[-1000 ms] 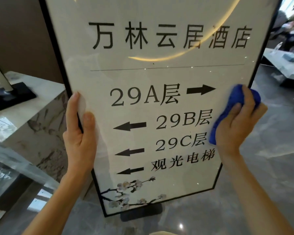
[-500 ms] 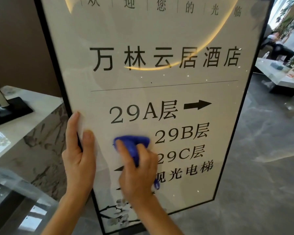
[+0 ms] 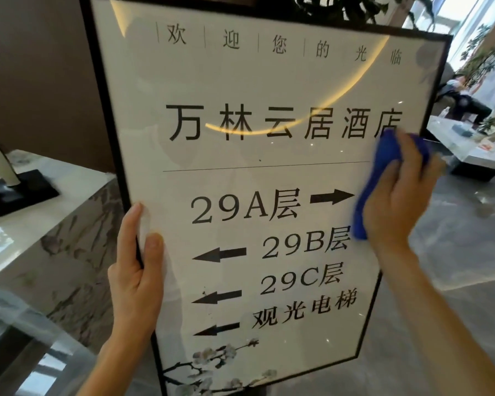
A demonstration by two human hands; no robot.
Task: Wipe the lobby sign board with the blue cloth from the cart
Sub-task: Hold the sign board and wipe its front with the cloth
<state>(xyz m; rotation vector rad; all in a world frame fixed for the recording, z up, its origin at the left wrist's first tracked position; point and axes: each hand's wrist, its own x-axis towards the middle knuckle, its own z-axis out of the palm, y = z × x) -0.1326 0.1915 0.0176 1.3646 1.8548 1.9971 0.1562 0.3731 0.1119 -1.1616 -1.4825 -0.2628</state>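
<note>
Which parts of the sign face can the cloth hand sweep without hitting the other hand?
Free: the sign face between the left hand and the right hand with its cloth, plus the top band. Crowded: the left frame edge, gripped by the left hand.

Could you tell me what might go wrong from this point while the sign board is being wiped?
1. The right hand presses the blue cloth at the sign board right edge, so the next stroke could slip off the black frame.
2. Only the left hand steadies the board, by its left edge; a hard push might tilt or twist it.
3. The strip with the top line of text could go unwiped, as the cloth sits well below it.
</note>
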